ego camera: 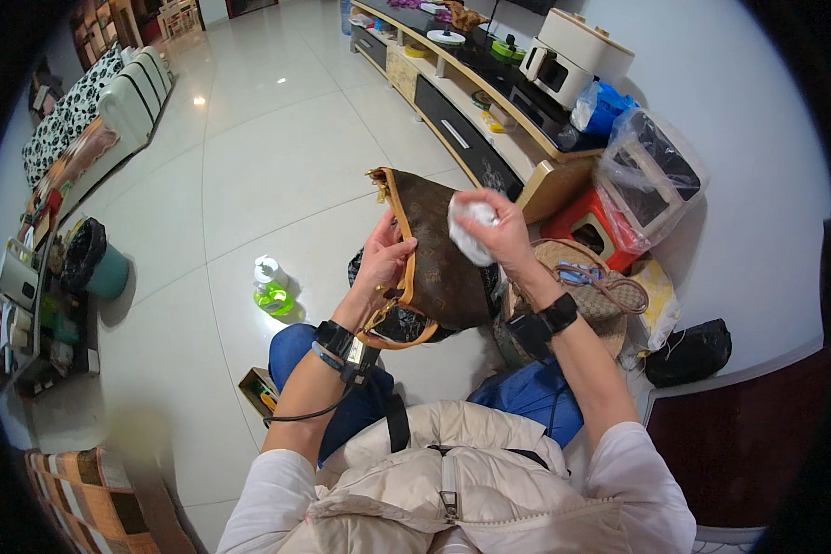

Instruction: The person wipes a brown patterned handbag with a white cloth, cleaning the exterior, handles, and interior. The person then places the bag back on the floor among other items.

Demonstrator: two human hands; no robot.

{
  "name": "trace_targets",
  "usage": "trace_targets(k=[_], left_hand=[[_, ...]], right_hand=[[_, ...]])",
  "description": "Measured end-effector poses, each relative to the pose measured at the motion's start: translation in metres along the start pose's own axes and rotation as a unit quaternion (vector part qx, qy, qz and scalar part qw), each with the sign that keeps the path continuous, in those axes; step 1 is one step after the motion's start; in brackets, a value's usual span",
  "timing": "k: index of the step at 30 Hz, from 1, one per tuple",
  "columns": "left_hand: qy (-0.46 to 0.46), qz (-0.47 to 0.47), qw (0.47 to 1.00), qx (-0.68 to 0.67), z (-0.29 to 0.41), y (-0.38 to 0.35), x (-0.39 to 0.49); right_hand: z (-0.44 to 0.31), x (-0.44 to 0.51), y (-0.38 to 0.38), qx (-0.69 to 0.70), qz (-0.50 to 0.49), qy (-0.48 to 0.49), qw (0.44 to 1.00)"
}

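Observation:
A brown patterned handbag [440,256] with tan leather trim and brass-coloured clasps is held up over my knees. My left hand [384,253] grips its trimmed top edge, thumb on the near side. Its tan strap [405,341] hangs in a loop below that hand. My right hand [495,228] is closed on a wadded white cloth [472,232] at the bag's right side; the hand is slightly blurred. Whether the cloth presses on the bag I cannot tell. Black plastic shows behind and beneath the bag.
A pump bottle of green liquid [273,294] stands on the floor to the left, near a small open box [256,391]. At right are a woven basket [616,339] with a patterned bag, a red stool [620,260] and a black plastic bag [689,353]. A long TV cabinet [457,131] stands ahead.

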State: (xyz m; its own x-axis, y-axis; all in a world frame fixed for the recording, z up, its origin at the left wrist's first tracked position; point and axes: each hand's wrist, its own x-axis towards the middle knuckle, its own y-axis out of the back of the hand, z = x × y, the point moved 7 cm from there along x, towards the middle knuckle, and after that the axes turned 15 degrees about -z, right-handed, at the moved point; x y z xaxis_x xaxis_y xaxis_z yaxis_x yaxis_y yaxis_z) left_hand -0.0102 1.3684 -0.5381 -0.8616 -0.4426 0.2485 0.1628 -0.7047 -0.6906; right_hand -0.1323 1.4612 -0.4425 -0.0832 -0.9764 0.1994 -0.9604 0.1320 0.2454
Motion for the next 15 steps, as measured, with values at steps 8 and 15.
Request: trace_targets(k=[8,15], left_hand=[[-0.02,-0.045,0.998,0.038,-0.002,-0.013,-0.003],[-0.029,0.078,0.984,0.157,0.018,0.011,-0.003]], right_hand=[[0.04,0.01,-0.019,-0.307,0.034,0.085,0.947],[0.081,0.008,-0.004,-0.157,0.092,-0.083,0.98]])
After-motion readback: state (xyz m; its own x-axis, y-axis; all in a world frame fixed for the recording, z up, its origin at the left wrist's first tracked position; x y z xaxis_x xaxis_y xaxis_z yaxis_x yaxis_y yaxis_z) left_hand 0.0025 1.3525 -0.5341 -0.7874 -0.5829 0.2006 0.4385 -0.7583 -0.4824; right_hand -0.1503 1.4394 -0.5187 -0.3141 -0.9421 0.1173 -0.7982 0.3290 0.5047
